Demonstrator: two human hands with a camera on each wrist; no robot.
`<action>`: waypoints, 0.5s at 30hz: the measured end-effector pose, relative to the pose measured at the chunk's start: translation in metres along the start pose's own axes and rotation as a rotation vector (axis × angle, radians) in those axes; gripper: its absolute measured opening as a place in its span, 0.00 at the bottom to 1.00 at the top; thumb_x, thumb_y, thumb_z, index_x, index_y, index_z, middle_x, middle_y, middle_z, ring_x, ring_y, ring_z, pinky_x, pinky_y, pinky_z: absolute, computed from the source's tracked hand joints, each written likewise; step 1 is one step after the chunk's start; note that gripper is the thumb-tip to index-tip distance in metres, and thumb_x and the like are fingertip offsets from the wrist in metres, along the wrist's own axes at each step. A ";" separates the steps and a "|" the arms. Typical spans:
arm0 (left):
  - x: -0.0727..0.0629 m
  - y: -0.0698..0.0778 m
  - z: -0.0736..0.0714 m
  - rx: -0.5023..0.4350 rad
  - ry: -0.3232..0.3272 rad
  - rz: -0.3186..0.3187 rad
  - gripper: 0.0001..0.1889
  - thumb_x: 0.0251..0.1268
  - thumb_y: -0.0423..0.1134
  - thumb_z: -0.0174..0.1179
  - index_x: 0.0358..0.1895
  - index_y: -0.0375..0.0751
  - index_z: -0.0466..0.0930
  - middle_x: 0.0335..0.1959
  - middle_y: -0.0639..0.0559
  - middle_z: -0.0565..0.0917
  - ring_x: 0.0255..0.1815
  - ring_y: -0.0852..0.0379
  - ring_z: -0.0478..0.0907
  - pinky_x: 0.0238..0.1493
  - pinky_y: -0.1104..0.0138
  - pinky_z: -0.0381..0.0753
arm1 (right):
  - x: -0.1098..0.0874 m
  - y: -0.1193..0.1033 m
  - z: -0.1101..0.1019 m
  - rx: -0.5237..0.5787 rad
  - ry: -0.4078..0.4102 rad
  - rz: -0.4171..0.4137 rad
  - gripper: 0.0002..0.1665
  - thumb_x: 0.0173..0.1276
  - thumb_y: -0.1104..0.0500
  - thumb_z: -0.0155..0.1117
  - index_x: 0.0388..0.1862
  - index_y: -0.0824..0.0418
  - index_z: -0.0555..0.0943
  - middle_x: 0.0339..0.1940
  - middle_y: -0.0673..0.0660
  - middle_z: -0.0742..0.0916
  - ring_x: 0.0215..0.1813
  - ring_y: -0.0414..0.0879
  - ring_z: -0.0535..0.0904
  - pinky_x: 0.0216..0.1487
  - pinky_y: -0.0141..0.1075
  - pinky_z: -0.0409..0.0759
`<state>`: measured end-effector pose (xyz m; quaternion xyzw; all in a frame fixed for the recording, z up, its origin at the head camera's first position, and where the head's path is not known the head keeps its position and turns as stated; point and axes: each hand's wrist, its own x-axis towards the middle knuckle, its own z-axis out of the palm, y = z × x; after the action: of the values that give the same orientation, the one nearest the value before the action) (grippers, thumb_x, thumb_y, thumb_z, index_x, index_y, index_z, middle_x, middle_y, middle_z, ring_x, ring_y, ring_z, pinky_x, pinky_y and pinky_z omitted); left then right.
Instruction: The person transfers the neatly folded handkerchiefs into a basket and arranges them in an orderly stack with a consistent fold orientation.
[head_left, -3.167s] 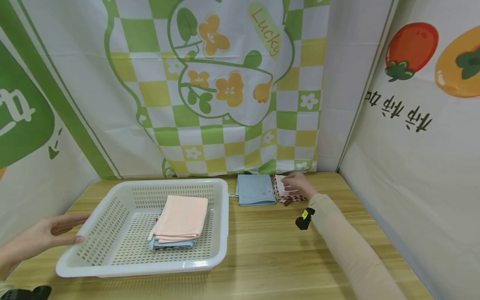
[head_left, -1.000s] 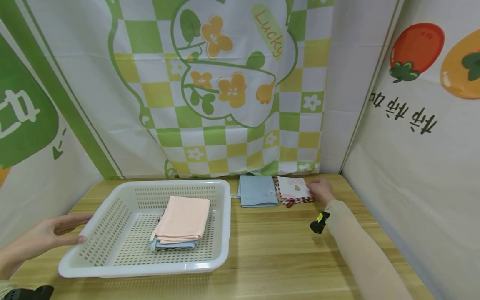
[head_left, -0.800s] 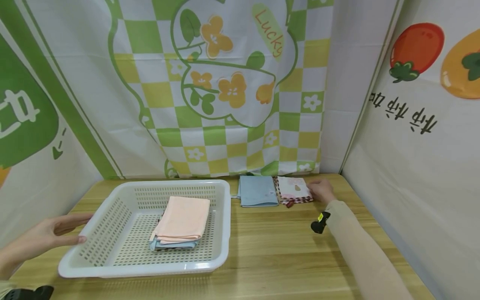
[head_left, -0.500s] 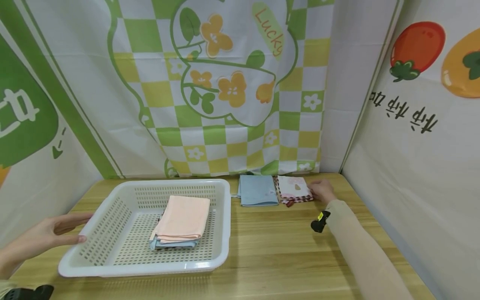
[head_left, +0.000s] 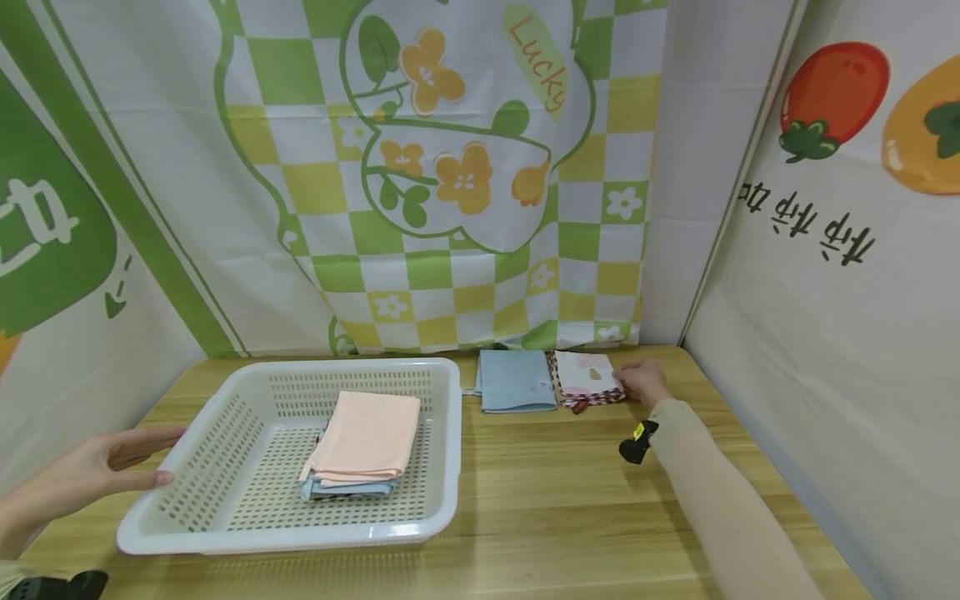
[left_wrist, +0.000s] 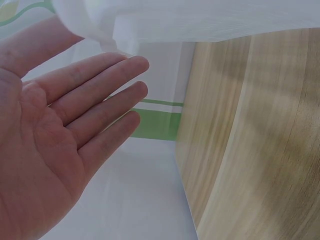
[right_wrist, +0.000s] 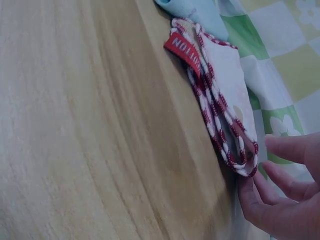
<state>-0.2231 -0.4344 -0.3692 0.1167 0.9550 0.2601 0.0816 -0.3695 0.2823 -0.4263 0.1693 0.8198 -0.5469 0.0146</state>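
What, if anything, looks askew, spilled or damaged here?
In the basket, the folded peach cloth lies slanted, not square to the sides, with the blue cloth beneath poking out at the near edge. The printed red fruit on the right also has its leaves at the bottom, as if upside down. No spill or damage shows.

Right side: the person is wearing a long, plain sleeve in pale cream-beige; its cuff is wrinkling lightly and ending at the wrist, leaving the right hand bare; a compact black wrist unit is sitting beside the cuff, bearing a small bright-yellow label, marking too small to read; left side: the left hand is likewise showing bare; a similar black unit is displaying a rounded end; a cream sleeve edge is just appearing above it.
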 end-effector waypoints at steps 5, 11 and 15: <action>0.000 -0.002 0.000 0.010 0.016 0.009 0.35 0.65 0.46 0.60 0.69 0.30 0.61 0.64 0.27 0.68 0.57 0.38 0.75 0.41 0.46 0.79 | 0.003 0.002 0.000 -0.006 0.006 0.013 0.30 0.66 0.64 0.59 0.64 0.76 0.67 0.61 0.71 0.74 0.40 0.41 0.76 0.40 0.31 0.79; 0.001 -0.005 0.000 -0.028 0.018 0.008 0.34 0.64 0.47 0.60 0.69 0.32 0.62 0.57 0.68 0.71 0.52 0.70 0.74 0.42 0.44 0.79 | 0.007 0.005 0.002 0.021 -0.009 0.022 0.31 0.67 0.64 0.59 0.66 0.75 0.66 0.62 0.70 0.73 0.41 0.41 0.77 0.41 0.31 0.79; 0.001 -0.006 0.000 -0.018 0.027 0.009 0.35 0.64 0.47 0.61 0.68 0.32 0.62 0.56 0.72 0.71 0.53 0.70 0.75 0.42 0.48 0.80 | 0.010 0.006 0.002 0.043 -0.025 0.037 0.31 0.68 0.64 0.57 0.67 0.75 0.64 0.65 0.71 0.71 0.50 0.46 0.76 0.44 0.31 0.79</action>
<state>-0.2246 -0.4392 -0.3728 0.1168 0.9531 0.2707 0.0684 -0.3772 0.2849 -0.4341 0.1777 0.8044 -0.5660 0.0312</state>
